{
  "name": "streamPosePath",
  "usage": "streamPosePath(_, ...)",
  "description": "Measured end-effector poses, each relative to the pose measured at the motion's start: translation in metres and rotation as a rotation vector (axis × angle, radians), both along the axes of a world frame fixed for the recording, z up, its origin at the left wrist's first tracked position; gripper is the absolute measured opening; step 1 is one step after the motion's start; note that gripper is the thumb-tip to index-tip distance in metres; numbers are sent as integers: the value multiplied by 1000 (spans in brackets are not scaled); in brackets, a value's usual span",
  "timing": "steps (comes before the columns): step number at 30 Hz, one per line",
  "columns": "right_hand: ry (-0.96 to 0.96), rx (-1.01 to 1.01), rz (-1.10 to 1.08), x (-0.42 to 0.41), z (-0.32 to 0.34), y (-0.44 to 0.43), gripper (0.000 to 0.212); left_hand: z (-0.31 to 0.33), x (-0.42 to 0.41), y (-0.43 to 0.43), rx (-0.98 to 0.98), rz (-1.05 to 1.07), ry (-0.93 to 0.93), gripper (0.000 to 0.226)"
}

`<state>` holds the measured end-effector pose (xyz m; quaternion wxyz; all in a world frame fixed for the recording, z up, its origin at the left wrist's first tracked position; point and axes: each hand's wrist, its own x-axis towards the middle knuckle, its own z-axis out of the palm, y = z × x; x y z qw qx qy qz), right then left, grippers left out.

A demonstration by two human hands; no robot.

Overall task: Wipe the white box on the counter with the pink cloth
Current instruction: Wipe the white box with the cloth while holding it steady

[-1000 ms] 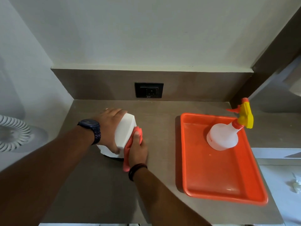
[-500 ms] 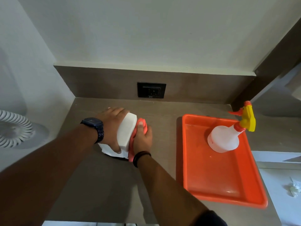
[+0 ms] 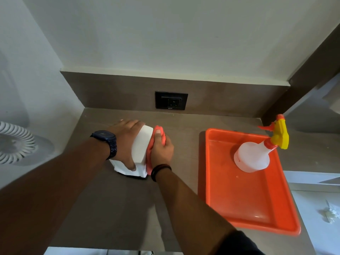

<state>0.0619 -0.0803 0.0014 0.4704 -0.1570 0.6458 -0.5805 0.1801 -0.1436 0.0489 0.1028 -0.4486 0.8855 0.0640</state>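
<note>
From the head camera, the white box (image 3: 141,150) stands on the grey-brown counter (image 3: 114,203), well to the left of the orange tray (image 3: 244,199) and in front of the black wall socket (image 3: 171,100). The left hand (image 3: 125,142) lies over the box's left side and top, fingers spread flat toward the back edge, the thumb curled down the near face, so it clasps the box. A dark wristwatch (image 3: 107,142) sits on that wrist, and the forearm runs in from the lower left.

The right hand (image 3: 161,150) is pressed against the box's right side with the pink cloth (image 3: 156,140) bunched between palm and box; the fingers are folded around the cloth, thumb on top pointing away from the person. A dark band (image 3: 160,170) circles that wrist, and the forearm comes up from the lower right.

On the tray's far end a translucent spray bottle (image 3: 255,157) leans, its yellow and orange trigger head pointing to the right
</note>
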Motion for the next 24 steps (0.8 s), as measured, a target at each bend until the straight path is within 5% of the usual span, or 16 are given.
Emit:
streamPosePath(6,-4,110,-20,7,-3,21,37,4,-2,2,42,25,-30,145)
streamPosePath(13,142,-41,35,5,12,-1,18,2,1,2,13,24,21,128)
streamPosePath(16,71,43,23,0,12,-8,38,2,0,3,5,41,13,129)
streamPosePath(24,-32,189,-19,13,-2,31,29,10,-3,6,30,24,-25,146)
